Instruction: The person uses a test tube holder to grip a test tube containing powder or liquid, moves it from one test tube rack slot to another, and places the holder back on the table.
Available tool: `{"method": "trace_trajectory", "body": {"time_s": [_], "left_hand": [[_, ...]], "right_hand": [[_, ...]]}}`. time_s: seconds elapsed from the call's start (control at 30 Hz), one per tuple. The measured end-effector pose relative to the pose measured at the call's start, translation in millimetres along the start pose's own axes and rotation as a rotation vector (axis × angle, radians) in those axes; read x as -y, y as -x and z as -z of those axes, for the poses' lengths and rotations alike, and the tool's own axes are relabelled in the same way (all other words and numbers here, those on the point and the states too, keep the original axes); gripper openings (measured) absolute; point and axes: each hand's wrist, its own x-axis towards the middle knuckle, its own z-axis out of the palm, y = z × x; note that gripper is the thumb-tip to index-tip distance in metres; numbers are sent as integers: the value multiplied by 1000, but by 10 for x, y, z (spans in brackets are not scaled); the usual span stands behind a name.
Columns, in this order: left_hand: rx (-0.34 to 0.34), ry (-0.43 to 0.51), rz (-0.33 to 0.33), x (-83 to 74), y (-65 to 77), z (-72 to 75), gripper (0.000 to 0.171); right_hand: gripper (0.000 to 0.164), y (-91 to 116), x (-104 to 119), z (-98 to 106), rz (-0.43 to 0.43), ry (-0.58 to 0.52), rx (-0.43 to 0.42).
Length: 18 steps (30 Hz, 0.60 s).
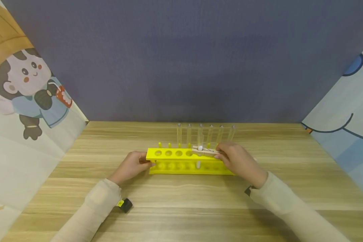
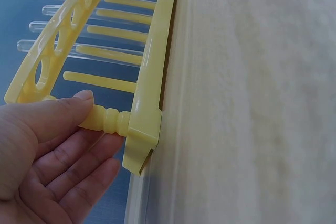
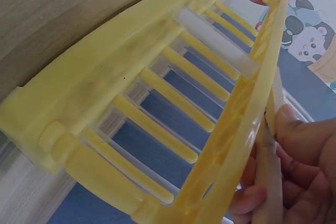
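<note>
A yellow test tube rack (image 1: 169, 172) stands on the table. At its left end, my left hand (image 1: 134, 166) grips the end post between thumb and fingers, seen close in the left wrist view. My right hand (image 1: 240, 161) pinches a wooden test tube clamp (image 1: 207, 152) above the rack's top bar, its jaws pointing left. The clamp's jaws are at the top of a whitish tube (image 3: 218, 40), which passes down through a hole in the top bar toward the base. Several other holes to the left hold nothing.
Several clear test tubes (image 1: 179, 134) stand upside down on the pegs along the rack's back. Two bare yellow pegs (image 1: 160, 145) show at the left. A dark blue panel (image 1: 181, 67) rises behind the wooden table (image 1: 175, 208), with printed panels at both sides.
</note>
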Motion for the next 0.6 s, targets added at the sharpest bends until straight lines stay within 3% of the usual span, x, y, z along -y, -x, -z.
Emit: {"method": "trace_trajectory", "body": {"time_s": [0.6], "left_hand": [[3, 3, -15, 46, -6, -4, 23]], "right_hand": [[11, 0, -17, 11, -43, -32, 37]]}}
